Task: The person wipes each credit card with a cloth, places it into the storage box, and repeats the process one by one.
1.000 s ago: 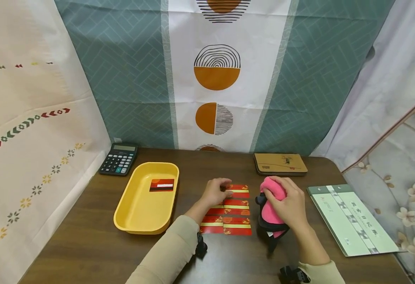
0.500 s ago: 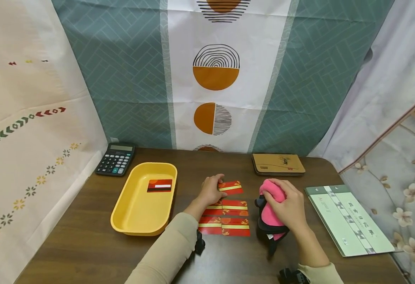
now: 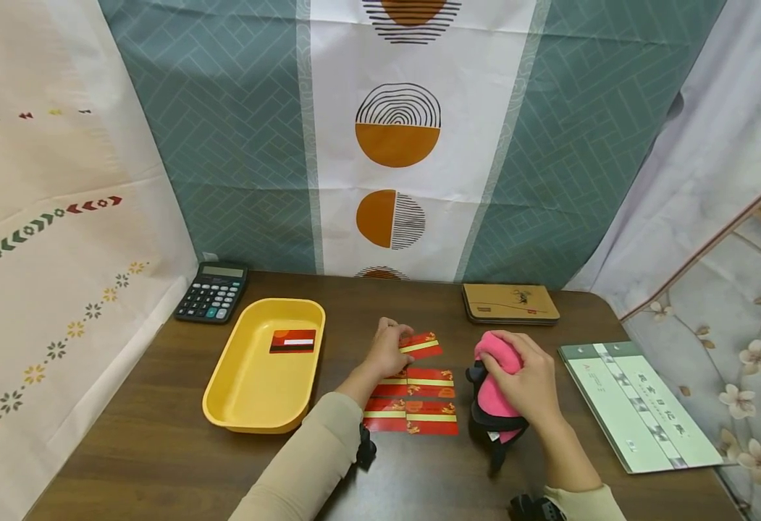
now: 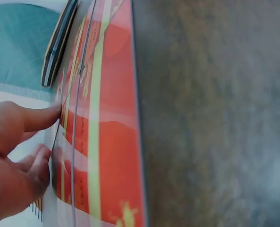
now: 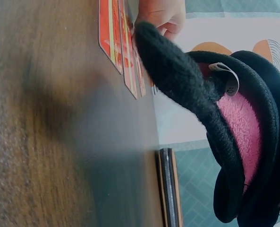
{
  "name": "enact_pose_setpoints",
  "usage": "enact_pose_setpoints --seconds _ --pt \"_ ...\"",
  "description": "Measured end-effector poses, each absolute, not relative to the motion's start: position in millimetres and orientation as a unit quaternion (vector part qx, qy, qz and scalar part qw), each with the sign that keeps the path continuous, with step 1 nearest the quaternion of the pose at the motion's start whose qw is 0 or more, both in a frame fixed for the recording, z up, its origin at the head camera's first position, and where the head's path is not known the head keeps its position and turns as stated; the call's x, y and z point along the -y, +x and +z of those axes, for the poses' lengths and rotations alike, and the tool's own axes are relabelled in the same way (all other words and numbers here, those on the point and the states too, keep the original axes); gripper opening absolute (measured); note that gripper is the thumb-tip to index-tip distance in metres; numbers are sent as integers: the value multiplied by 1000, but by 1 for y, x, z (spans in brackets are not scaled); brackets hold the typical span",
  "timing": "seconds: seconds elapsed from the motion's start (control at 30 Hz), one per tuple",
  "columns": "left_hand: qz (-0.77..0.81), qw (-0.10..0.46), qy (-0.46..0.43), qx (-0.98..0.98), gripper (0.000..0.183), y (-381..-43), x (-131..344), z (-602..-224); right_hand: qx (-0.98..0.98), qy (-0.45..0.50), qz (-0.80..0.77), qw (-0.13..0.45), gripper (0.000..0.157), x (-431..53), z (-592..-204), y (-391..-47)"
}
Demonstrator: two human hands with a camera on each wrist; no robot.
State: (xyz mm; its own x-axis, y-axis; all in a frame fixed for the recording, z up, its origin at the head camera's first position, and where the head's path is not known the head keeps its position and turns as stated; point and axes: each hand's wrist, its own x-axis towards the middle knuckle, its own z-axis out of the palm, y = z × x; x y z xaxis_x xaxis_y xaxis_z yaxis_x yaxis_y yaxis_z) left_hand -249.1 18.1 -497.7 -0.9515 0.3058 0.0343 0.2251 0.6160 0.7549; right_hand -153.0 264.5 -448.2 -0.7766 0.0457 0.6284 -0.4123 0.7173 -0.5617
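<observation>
Left hand (image 3: 388, 350), fingers barely parted, seems to pinch the skewed red card (image 3: 424, 346) beyond the other cards (image 3: 431, 383); a loose pinch could drop it. Right hand (image 3: 531, 378) grips pink plush (image 3: 494, 399).

The left hand (image 3: 388, 349) pinches a red card (image 3: 424, 346); the right hand (image 3: 531, 375) pink plush (image 3: 497, 399).
</observation>
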Motion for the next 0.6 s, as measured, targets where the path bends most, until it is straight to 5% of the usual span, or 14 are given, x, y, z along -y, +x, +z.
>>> enact_pose_setpoints --seconds 0.6 --pt "269 75 170 -945 75 -249 -16 -489 868 83 391 296 43 -266 -451 -150"
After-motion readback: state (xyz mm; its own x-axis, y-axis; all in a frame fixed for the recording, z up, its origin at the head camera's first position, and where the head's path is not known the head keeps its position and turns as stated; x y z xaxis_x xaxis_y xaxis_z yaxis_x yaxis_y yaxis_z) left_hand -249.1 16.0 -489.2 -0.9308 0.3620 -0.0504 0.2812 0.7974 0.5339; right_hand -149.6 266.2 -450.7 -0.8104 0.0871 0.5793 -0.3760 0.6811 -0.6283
